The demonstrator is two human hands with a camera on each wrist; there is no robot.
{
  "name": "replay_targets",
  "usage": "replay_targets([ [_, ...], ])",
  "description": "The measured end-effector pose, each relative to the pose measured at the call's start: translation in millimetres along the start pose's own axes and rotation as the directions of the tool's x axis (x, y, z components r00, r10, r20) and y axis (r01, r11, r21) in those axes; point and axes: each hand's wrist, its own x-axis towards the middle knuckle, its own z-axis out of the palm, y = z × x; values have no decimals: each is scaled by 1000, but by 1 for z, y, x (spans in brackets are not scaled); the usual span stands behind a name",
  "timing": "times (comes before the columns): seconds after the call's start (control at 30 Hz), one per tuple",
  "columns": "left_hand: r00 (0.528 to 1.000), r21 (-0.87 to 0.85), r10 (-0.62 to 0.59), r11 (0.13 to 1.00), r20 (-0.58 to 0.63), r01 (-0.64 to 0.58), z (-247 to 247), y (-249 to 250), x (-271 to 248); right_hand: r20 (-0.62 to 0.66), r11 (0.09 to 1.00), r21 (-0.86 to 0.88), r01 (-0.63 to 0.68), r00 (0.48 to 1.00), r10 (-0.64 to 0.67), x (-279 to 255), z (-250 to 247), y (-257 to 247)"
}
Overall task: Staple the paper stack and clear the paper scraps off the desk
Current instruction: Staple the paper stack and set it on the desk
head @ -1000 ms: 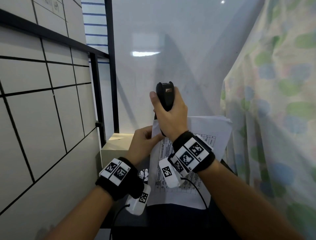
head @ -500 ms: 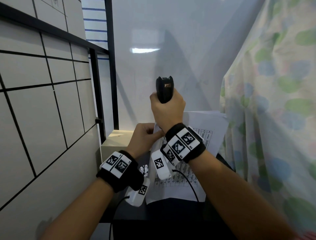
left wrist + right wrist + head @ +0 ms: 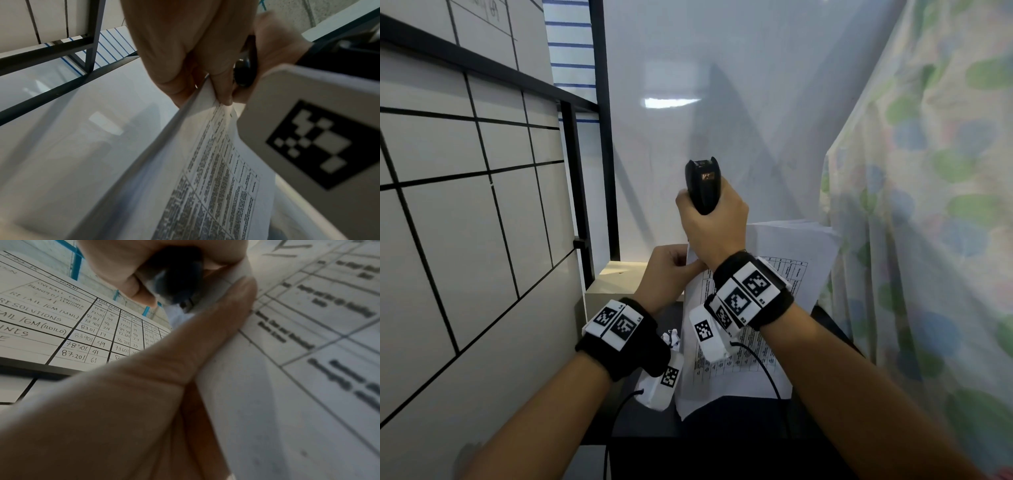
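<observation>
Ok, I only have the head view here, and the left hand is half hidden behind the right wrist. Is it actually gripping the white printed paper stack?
Observer: Yes. In the left wrist view the left hand pinches the white printed paper stack at its top corner, thumb on the printed face and fingers behind.
Operator: Is the black stapler on the paper?
Observer: The right wrist view shows the right hand wrapped round the black stapler, with its nose beside that corner. It is too blurred to tell whether any sheets are inside.
Operator: One sheet or several?
Observer: Several. The left wrist view shows a thick edge.
</observation>
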Motion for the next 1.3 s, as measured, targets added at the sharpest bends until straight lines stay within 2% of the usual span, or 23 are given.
replay_targets([
  [0.27, 1000, 87, -13, 996, -21, 15, 2, -4, 4, -53, 996, -5, -84, 995, 84, 6, 5, 1],
  [0.4, 999, 71, -37, 997, -31, 39, 2, -2, 5, 33, 996, -27, -85, 996, 86, 9, 1, 0],
  [0.47, 998, 26, -68, 997, -15, 69, 1, -2, 5, 34, 992, 49, -116, 993, 114, 11, -8, -2],
  [0.5, 997, 8, -83, 997, -6, 83, 1, -1, 5, -17, 976, 143, -162, 986, 166, 14, -15, -3],
  [0.57, 994, -4, -105, 994, 5, 105, 2, -1, 6, -156, 903, 357, -239, 938, 310, 24, -34, -3],
  [0.67, 994, -8, -108, 994, 2, 108, 3, 0, 4, -334, 820, 543, -181, 850, 408, 35, -73, 4],
  [0.73, 995, -18, -102, 995, -6, 102, 5, 1, 4, -396, 823, 555, -121, 832, 389, 32, -100, 15],
  [0.8, 995, -13, -95, 995, -10, 95, 6, 1, 4, -419, 870, 469, -148, 830, 367, 22, -127, 33],
  [0.9, 995, 12, -96, 995, -5, 96, 9, -2, 4, -411, 924, 234, -302, 831, 375, -4, -162, 63],
  [1.0, 996, 21, -92, 995, -21, 93, 13, -5, 2, -421, 893, -77, -443, 827, 373, -35, -190, 103],
  [1.07, 996, 29, -81, 996, -47, 83, 14, -5, 3, -376, 764, -282, -580, 799, 468, -53, -205, 134],
  [1.13, 995, 40, -56, 997, -83, 59, 15, -6, 5, -280, 557, -478, -679, 719, 636, -69, -217, 165],
  [1.17, 993, 37, -41, 998, -110, 46, 15, -8, 7, -230, 444, -598, -667, 674, 702, -76, -222, 178],
  [1.23, 984, 19, -21, 1000, -178, 25, 14, -12, 11, -125, 280, -793, -541, 595, 794, -92, -229, 199],
  [1.3, 970, 10, -2, 1000, -241, 4, 13, -15, 14, -28, 211, -888, -408, 507, 862, -105, -234, 215],
])
